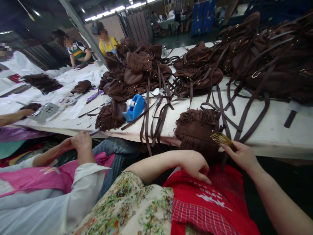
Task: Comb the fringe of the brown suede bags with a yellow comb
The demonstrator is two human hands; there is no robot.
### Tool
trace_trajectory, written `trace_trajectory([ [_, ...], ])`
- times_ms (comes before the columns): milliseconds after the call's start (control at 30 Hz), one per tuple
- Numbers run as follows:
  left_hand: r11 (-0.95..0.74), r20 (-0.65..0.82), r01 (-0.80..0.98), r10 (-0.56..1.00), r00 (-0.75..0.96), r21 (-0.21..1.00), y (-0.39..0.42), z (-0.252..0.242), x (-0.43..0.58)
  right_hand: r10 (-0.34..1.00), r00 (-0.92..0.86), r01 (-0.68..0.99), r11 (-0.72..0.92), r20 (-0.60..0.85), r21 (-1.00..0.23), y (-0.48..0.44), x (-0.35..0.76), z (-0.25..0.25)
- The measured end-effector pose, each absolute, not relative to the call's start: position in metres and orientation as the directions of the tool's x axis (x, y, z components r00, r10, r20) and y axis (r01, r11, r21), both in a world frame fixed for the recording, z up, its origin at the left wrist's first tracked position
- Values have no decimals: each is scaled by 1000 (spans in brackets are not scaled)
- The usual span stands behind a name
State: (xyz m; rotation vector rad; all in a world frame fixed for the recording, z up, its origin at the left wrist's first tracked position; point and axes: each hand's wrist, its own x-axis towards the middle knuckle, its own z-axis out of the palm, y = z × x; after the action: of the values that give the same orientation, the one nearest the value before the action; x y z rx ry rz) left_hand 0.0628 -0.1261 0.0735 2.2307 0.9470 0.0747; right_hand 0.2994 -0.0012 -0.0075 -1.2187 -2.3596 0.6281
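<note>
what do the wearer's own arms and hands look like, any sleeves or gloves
The left hand and right hand are bare, without gloves. The left arm wears a short cream fabric sleeve with a green and reddish floral print, ending near the elbow; the right sleeve is out of view.

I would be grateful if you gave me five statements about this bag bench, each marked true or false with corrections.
1. The right hand holds a golden-yellow toothed comb. True.
2. The bright blue tape dispenser is right of the comb in the picture. False: it is left of it.
3. A dark brown fringed bag lies on the white-topped table. True.
4. The camera wearer's cloth apron is green. False: it is red.
5. The left hand is closer to the apron than to the tape dispenser. True.
</note>
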Motion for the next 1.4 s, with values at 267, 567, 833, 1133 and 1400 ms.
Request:
trace_trajectory([
  [267, -238, 5, 658, 942, 336, 714, -37, 48, 39, 593, -719, 604, 791, 362, -95, -3, 282, -16],
  [567, -218, -50, 810, 955, 291, 545, -26, 13, 43, 386, -860, 450, 882, 334, 139, -28, 290, -48],
  [833, -208, -69, 806, 953, 294, 554, -26, 19, 42, 597, -782, 606, 795, 180, -6, -48, 286, -80],
  [1133, -212, -62, 817, 956, 288, 536, -23, 13, 42, 586, -795, 571, 641, -153, -512, -93, 291, -78],
  [1400, -278, 98, 738, 956, 278, 615, -50, 61, 55, 640, -740, 440, 232, -205, -867, -88, 302, 1],
])
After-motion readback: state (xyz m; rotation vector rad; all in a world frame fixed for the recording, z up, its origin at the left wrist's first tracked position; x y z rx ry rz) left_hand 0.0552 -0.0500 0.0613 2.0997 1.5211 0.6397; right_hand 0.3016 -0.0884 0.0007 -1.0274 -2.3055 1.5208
